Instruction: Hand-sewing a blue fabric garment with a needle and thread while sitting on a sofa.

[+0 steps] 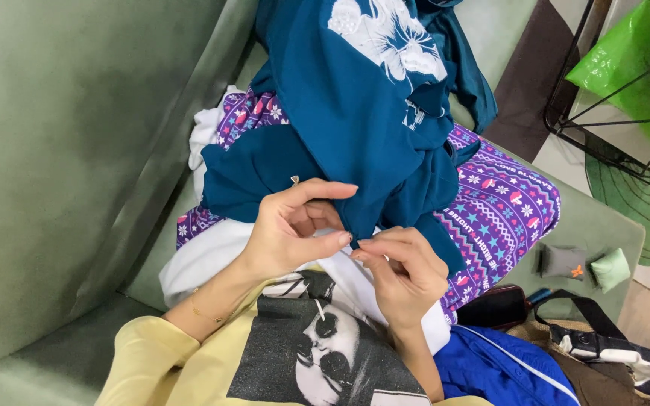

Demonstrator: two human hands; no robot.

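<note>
1. Head view: the left hand (291, 229) pinches the lower edge of a teal garment (355, 113) between thumb and forefinger, with the other fingers curled in behind the cloth.
2. The right hand (404, 271) sits just beside it, fingertips nearly touching the left's, and nips the same hem in a narrow pinch.
3. The teal garment rises from both hands toward the top of the frame, its long axis running roughly up and away from the person, white flower print (389, 34) at the far end (partly folded over itself).
4. It lies on a purple patterned cloth (502, 207) spread over the green sofa (62, 165).
5. A dark strapped bag (603, 346) rests at the lower right, well apart from the hands.
</note>
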